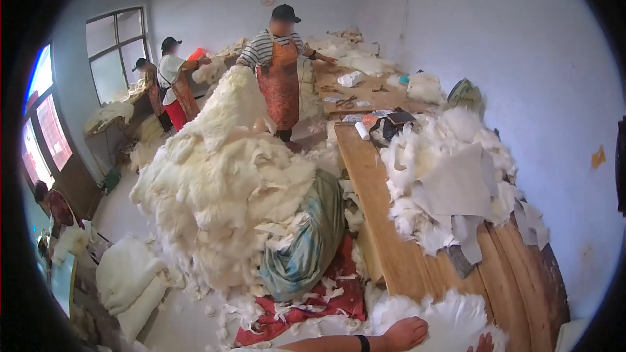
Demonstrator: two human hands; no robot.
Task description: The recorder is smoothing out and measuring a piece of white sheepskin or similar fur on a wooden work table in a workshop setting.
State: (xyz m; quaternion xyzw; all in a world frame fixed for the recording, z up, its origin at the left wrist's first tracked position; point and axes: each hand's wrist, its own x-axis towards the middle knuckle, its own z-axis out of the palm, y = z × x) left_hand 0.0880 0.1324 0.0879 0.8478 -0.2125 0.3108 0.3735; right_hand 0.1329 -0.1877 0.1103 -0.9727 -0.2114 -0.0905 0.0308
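A fluffy white fur pelt (450, 313) lies at the near end of the wooden table, under both of my hands. My left hand (405, 334) rests on the fur near its left part, its fingers bent a little over the pile; a black band circles that wrist. At the lower edge, only the fingers of my right hand (484, 343) show, spread on the right side of the pelt. The rest of that hand is out of the picture. Just beyond, several pelts with grey skin sides (456, 186) lie heaped on the wooden table (365, 202).
Left of the table rises a big heap of cream pelts (215, 189), beside a blue-green sack (310, 241) and a red cloth (339, 300). An aproned co-worker (280, 78) stands behind it, touching fur. Scissors (352, 102) lie farther back; other people work at the left.
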